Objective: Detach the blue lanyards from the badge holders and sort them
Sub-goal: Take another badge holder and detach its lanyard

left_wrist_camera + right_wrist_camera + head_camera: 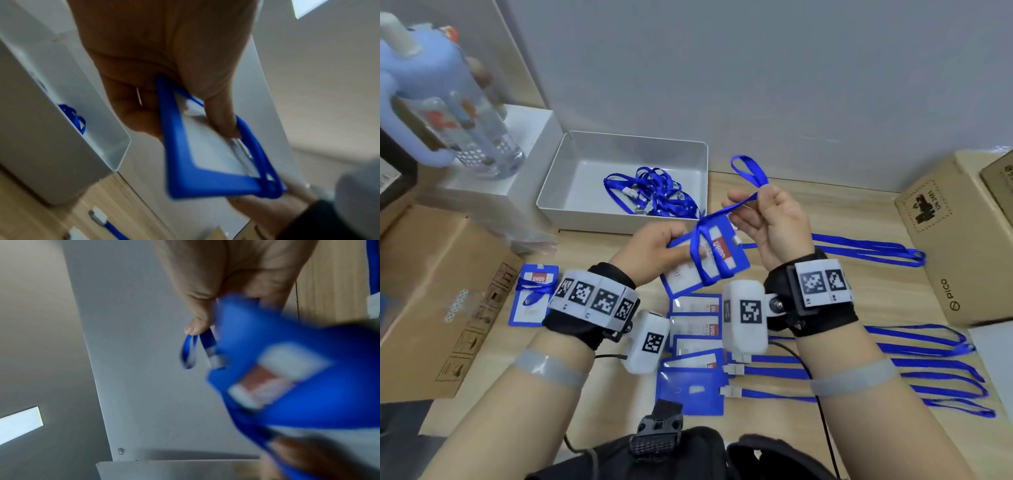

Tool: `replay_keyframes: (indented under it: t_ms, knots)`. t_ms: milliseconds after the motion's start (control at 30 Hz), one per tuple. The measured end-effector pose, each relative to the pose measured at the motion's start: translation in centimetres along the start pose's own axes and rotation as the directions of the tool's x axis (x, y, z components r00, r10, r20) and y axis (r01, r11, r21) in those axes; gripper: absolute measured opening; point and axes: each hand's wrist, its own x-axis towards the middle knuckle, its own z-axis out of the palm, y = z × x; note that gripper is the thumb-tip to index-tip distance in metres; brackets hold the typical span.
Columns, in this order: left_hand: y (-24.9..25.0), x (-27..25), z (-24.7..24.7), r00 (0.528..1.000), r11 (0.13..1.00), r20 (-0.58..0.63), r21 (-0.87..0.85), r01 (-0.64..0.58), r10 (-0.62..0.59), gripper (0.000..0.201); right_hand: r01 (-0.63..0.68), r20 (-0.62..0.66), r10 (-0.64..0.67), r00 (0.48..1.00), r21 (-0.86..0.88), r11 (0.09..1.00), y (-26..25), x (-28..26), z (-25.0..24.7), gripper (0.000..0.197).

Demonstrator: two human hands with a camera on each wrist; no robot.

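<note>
Landmark: a grey tray (571,178) stood on the wooden counter (842,219), against the grey wall.
Open room: bare counter lay just right of the tray, up to a cardboard box (955,246); another cardboard box (431,291) closed the side left of the tray.
Tray contents: a tangle of loose lanyards (654,192) with pale clips lay in its right half.
Left hand (654,246): in front of the tray and above the counter, its fingers (222,116) gripped a blue badge holder (705,260), thumb on the face.
Right hand (774,219): just right of the tray's near corner, its fingers (197,318) pinched a blue lanyard (750,173); a loop stood above the hand and the strap was wound round the held holder.
Stack: several badge holders (695,346) lay overlapping on the counter, in front of the tray and below the hands, their attached lanyards (928,370) stretched rightward.
Wrapped holder (534,294): on the counter left of the stack, with a strap wound round it.
Flat lanyard (869,248): on the counter right of the right hand.
Writing: "PICO" read on the right box; the red strip on the holders' cards was too blurred to read.
Bottle (465,113): on a white box (527,137) left of the tray.
</note>
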Motion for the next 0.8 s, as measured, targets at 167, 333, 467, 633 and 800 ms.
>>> replay_keyframes:
  t_ms: [167, 333, 467, 633, 800]
  knots:
    - [-1.2, -0.4, -1.0, 0.988, 0.998, -0.141, -0.001, 0.057, -0.057, 0.02, 0.149, -0.097, -0.136, 0.986, 0.152, 0.977, -2.0, 0.4, -0.3, 0.021]
    - [-2.3, -1.0, -1.9, 0.972, 0.985, -0.222, -0.171, 0.037, -0.076, 0.008, 0.176, -0.207, -0.149, 0.967, 0.12, 0.977, -3.0, 0.9, -2.1, 0.019]
    - [-2.0, -0.9, -2.0, 0.988, 0.986, -0.156, -0.168, -0.006, -0.021, 0.037, 0.15, -0.235, -0.146, 0.961, -0.002, 0.989, -2.2, 0.7, -2.3, 0.02]
    - [-0.7, -1.1, -1.7, 0.992, 0.98, -0.105, -0.179, -0.091, 0.073, 0.059, 0.089, -0.187, -0.125, 0.974, -0.19, 0.978, -1.3, 0.1, -1.7, 0.019]
    - [0.4, -1.2, -1.5, 0.979, 0.958, -0.127, -0.217, -0.185, 0.16, 0.062, 0.042, 0.018, -0.038, 0.999, -0.472, 0.88, 0.0, -0.7, 0.2, 0.024]
